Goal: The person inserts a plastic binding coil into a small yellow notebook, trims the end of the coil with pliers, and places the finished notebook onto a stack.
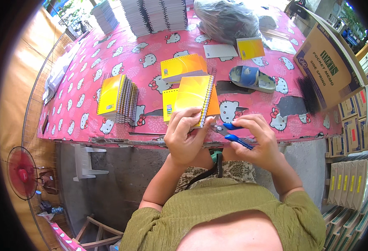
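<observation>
In my left hand (184,136) is a yellow-orange spiral notebook (192,93), pinched near its lower end with the coil along its right side. My right hand (259,140) is closed around the blue handles of a pair of pliers (239,139), whose jaws are at the lower end of the coil. Whether the jaws grip the wire is too small to tell. Beneath the held notebook lies another yellow notebook cover (168,100), partly hidden. Beyond it sits a small pile of yellow-orange pads (182,65). A stack of coil-bound notebooks (116,98) stands to the left.
A pink patterned cloth (75,113), torn in places, covers the table. A blue slipper (250,78) and a black bundle of coils (307,94) lie on the right, beside a cardboard box (326,67). Tall paper stacks (154,16) and a plastic bag (225,23) stand at the back.
</observation>
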A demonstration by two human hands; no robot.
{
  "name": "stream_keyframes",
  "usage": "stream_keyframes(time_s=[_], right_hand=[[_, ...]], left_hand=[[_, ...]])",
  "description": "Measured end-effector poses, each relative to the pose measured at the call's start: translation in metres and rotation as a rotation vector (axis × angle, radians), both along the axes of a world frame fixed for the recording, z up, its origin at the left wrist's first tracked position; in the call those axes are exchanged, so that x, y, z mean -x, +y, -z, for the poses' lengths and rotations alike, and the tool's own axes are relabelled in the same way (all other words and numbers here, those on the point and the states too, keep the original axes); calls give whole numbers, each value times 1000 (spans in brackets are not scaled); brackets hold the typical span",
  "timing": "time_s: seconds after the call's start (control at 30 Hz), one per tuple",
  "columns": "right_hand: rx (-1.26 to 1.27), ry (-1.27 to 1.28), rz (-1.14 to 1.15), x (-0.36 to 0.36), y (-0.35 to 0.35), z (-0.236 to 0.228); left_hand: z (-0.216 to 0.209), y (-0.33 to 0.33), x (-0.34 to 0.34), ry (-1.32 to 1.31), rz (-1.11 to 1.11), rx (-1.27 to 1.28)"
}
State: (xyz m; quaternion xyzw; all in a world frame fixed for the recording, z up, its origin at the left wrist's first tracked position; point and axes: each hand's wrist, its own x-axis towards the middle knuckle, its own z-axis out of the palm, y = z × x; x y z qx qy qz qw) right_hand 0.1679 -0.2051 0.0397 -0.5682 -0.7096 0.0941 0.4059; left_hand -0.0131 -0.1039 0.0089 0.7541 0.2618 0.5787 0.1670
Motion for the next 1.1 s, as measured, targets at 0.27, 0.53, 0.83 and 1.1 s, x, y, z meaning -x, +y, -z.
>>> stream_keyframes(time_s=[0.27,0.53,0.83,1.1], right_hand=[[653,764,-334,-8,18,1],[242,409,-2,-13,18,8],[83,-208,500,-81,3,112],[53,-184,512,-81,3,116]], left_hand=[[4,4,8,-26,58,-172],[-44,45,61,-208,-314,-62],[-138,205,169,702,-333,14],[-16,264,172,854,-60,267]])
